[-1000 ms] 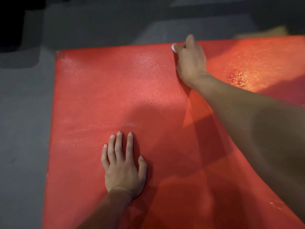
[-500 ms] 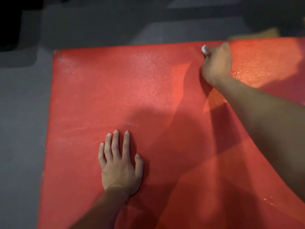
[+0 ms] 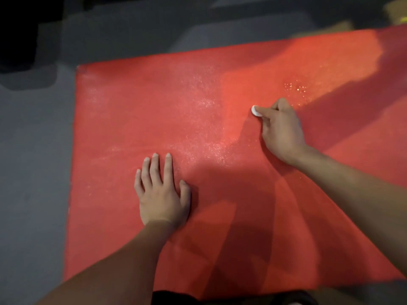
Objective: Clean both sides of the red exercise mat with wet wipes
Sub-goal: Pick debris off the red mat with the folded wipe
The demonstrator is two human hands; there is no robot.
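Note:
The red exercise mat (image 3: 123, 111) lies flat on a grey floor and fills most of the view. My left hand (image 3: 161, 190) rests palm down on the mat near its middle, fingers straight. My right hand (image 3: 280, 128) is further out to the right, fingers curled round a small white wet wipe (image 3: 255, 111) that it presses against the mat. Only a small bit of the wipe shows past my fingers. Wet, shiny patches glint on the mat around and beyond my right hand.
Grey floor (image 3: 33, 161) borders the mat on the left and far side. A dark object (image 3: 17, 29) sits at the far left corner. Something tan (image 3: 396, 12) lies past the mat's far right corner.
My right hand with the wipe has drawn back from the mat's far edge toward me, after sliding right along that edge. My left hand has stayed planted on the mat.

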